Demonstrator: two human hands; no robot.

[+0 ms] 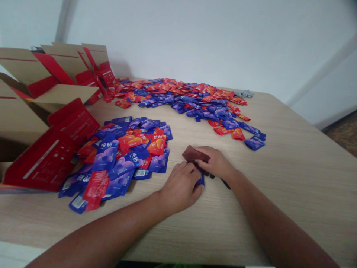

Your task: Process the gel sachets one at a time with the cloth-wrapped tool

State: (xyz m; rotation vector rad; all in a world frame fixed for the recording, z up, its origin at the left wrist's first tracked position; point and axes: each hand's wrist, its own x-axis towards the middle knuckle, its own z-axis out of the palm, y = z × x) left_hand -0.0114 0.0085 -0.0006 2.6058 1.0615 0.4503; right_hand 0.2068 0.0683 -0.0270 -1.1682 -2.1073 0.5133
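Packets are blue or red-orange, the held object brown, boxes red-and-tan.

Brown object: a smooth, block-like brown object is grasped in the right hand, just right of the frame's centre; its middle is covered by the fingers.
Brown object's pose: its blunt end is pointed toward the upper left, and its length is slanted down toward the lower right.
Blue packet: a small blue packet is held between the thumb and fingers of the left hand, just below the brown object.
Blue packet's state: most of its surface is hidden by the hands; only a blue edge is shown.
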